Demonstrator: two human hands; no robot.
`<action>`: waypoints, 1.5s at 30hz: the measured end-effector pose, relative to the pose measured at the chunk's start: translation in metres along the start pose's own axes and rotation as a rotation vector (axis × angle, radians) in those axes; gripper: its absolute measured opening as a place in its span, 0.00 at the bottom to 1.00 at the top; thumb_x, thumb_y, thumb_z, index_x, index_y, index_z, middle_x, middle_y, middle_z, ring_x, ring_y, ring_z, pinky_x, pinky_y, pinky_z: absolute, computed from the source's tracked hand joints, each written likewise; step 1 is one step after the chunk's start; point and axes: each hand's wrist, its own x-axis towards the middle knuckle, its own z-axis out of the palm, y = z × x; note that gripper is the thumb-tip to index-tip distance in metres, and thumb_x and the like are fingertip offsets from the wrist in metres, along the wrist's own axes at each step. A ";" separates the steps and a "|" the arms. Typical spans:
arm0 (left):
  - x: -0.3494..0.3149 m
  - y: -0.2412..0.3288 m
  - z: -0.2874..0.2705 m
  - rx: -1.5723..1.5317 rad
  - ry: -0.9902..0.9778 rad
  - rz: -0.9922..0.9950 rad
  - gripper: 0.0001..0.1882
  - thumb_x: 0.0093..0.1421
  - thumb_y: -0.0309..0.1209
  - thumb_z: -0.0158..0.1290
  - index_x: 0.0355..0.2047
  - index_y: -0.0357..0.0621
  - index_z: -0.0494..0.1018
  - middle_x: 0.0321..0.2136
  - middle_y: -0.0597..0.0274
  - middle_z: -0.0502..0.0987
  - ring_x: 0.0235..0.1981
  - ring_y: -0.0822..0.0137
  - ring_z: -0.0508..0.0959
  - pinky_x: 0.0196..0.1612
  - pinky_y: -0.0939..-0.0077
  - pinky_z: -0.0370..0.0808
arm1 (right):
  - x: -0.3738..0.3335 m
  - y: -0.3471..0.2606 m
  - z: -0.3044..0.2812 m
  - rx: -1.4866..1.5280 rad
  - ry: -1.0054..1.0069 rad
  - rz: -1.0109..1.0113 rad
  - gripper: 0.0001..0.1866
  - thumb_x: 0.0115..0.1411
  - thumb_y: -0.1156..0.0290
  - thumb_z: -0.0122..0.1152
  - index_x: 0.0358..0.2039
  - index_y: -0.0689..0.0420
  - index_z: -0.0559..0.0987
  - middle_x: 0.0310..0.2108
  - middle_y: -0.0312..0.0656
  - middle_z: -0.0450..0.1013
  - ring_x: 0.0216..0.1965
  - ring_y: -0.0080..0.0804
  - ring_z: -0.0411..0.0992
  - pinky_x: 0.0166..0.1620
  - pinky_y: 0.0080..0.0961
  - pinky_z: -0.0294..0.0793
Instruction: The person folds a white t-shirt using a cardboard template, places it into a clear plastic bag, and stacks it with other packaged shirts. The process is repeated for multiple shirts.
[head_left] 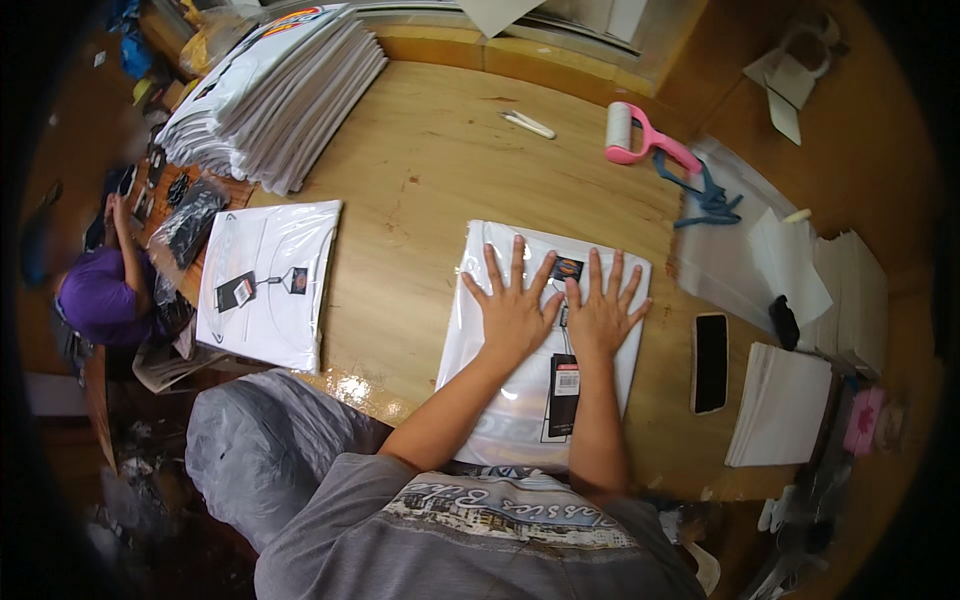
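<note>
A folded white shirt in a clear plastic bag (470, 345) lies flat in front of me, a black hang tag (563, 395) showing through the film. Spread on its upper left part is my left hand (517, 315), palm down. Close beside it, my right hand (600, 312) rests flat on the upper right part, fingers apart. Between the two hands a dark neck label (568, 269) is visible. Neither hand grips anything.
Another bagged white shirt (275, 300) lies at the left edge, below a tall stack of bagged shirts (290, 110). A pink lint roller (650, 140), small snips (528, 124), a phone (710, 362) and white sheets (780, 405) lie around. A person in purple (105, 295) sits far left.
</note>
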 end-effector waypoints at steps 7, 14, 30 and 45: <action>0.002 -0.001 0.002 0.032 -0.010 0.039 0.28 0.53 0.52 0.39 0.54 0.65 0.54 0.59 0.57 0.42 0.58 0.42 0.35 0.47 0.29 0.35 | 0.003 0.006 0.005 -0.020 -0.042 -0.028 0.28 0.54 0.46 0.39 0.55 0.39 0.56 0.60 0.37 0.42 0.60 0.45 0.37 0.53 0.60 0.34; -0.050 -0.050 -0.040 -0.080 0.092 -0.355 0.29 0.47 0.42 0.52 0.45 0.35 0.61 0.50 0.49 0.57 0.52 0.52 0.56 0.47 0.50 0.55 | 0.077 0.026 -0.014 0.071 -0.107 -0.564 0.27 0.45 0.53 0.58 0.42 0.56 0.69 0.40 0.44 0.68 0.42 0.40 0.64 0.44 0.35 0.61; -0.113 -0.158 -0.303 0.148 1.178 -0.277 0.23 0.45 0.25 0.55 0.42 0.39 0.63 0.38 0.55 0.68 0.39 0.59 0.68 0.44 0.71 0.62 | 0.051 -0.140 -0.142 1.559 -0.753 -0.724 0.20 0.49 0.72 0.58 0.43 0.61 0.68 0.38 0.35 0.68 0.38 0.21 0.65 0.43 0.18 0.63; 0.008 -0.424 -0.342 0.066 0.851 -0.256 0.15 0.52 0.29 0.47 0.40 0.36 0.66 0.34 0.52 0.68 0.38 0.55 0.66 0.43 0.66 0.61 | -0.006 -0.307 -0.040 0.771 -0.812 -0.193 0.13 0.51 0.67 0.52 0.33 0.65 0.69 0.22 0.41 0.70 0.15 0.28 0.66 0.21 0.24 0.65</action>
